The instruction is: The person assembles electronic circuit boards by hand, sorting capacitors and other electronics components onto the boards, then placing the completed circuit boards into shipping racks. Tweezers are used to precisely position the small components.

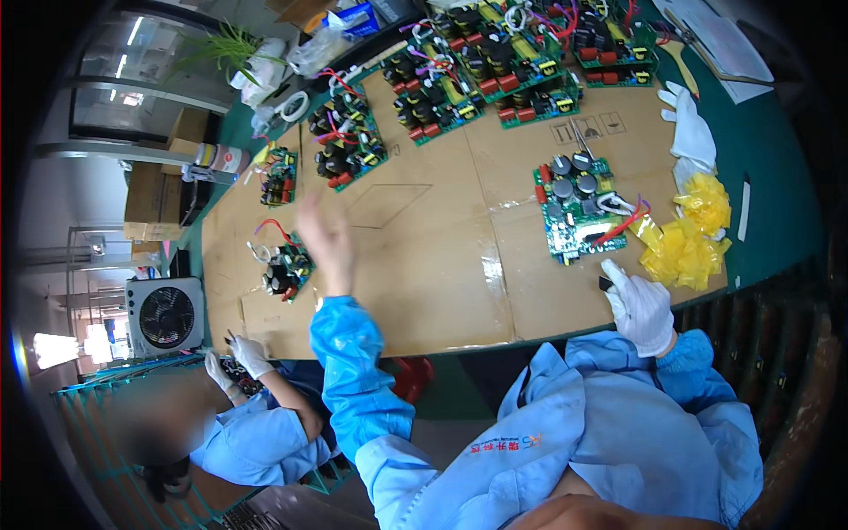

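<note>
My bare left hand (325, 237), smeared by motion, is over the cardboard between the board groups. Its fingers are too blurred to read. The nearest thing to it is a small green circuit board (287, 269) with black parts and red wires. My right hand (639, 309), in a white glove, is closed around a small black object (606, 283), mostly hidden by the fingers. Just beyond it lies a larger circuit board (579, 212) with grey round capacitors and red and white wires. Metal tweezers (579, 140) lie at its far edge.
Several assembled circuit boards (477, 71) stand along the far side of the cardboard (424, 291). Crumpled yellow tape strips (693, 243) and a white glove (691, 132) lie to the right, near a brush (680, 66). At lower left a co-worker's gloved hand (252, 355) works beside a fan (167, 315).
</note>
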A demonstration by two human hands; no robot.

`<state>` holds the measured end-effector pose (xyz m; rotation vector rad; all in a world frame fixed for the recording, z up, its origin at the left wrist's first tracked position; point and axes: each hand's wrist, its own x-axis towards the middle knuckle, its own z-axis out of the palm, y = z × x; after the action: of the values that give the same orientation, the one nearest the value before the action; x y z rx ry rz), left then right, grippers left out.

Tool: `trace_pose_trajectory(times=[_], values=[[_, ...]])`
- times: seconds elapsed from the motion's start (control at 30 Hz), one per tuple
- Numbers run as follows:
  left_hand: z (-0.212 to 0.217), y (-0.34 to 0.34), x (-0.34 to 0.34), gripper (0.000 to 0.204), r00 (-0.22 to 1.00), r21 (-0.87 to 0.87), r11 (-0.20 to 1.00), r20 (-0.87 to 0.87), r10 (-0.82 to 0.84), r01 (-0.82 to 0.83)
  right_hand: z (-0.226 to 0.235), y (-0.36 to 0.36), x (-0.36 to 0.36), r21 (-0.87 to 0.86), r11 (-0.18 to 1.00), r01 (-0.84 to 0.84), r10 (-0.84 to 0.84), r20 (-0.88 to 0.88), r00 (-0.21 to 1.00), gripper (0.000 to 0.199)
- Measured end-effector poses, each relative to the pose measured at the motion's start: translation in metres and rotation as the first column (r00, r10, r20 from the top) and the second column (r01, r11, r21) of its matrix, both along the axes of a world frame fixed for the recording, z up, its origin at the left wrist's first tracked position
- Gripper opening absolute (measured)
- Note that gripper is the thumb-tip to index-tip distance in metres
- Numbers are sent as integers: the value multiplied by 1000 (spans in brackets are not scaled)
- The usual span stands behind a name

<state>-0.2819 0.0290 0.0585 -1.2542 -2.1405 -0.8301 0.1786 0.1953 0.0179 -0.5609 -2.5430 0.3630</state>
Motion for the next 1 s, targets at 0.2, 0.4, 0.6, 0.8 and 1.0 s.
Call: trace_pose_trajectory(times=[0.2,0.4,0.6,0.8,1.0], values=[[15,133,173,54,744,-212,714,233,-626,667,-3,-1,-5,41,999,-31,33,-39,999,46],[-18,187,189,61,692,-306,621,340,-636,722,-5,-6,-2,47,999,-11,15,-89,996,43],[-19,108,160,57,757,-348,684,430,-491,642,-1,4,-10,-246,969,5,-61,-221,973,37],[4,-7,140,54,821,-375,775,482,-305,508,14,-9,-15,-721,685,-104,-46,-184,982,24],[18,-41,185,35,947,-189,948,246,-204,254,24,-27,-53,-157,935,-319,309,-88,947,21]])
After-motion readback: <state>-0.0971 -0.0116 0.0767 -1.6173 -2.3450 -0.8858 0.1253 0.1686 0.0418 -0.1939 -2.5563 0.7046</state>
